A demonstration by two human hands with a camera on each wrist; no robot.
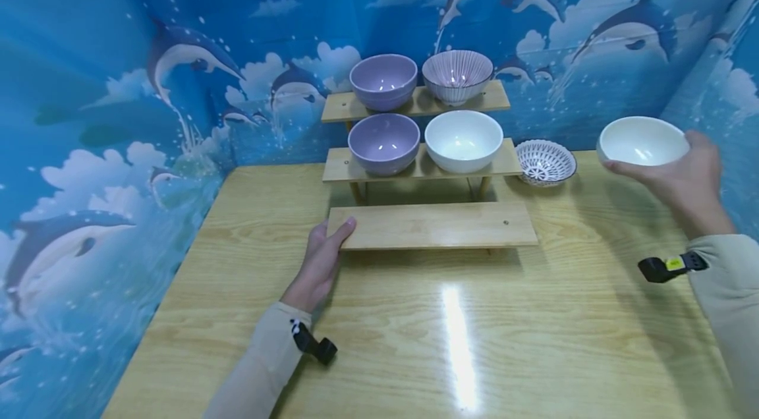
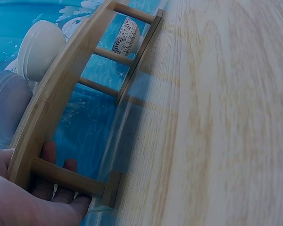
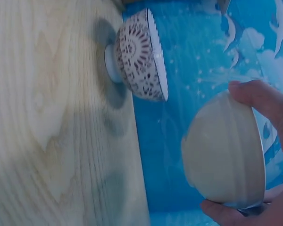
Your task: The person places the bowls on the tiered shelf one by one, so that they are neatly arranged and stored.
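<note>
My left hand [image 1: 318,259] grips the left end of the lowest board of a three-step wooden stand [image 1: 435,226], thumb on top and fingers curled underneath, around a leg in the left wrist view. Off to the right, my right hand [image 1: 695,175] holds a white bowl [image 3: 226,150] by its rim, raised above the table. A patterned bowl [image 3: 137,54] with a scalloped rim sits on the table between the stand and that hand. On the middle step are a purple bowl [image 1: 384,145] and another white bowl [image 1: 464,142].
The top step bears a second purple bowl [image 1: 383,82] and a striped bowl [image 1: 457,76]. Behind the wooden table [image 1: 379,340] hangs a blue dolphin backdrop [image 1: 367,4], which also covers the left and right sides.
</note>
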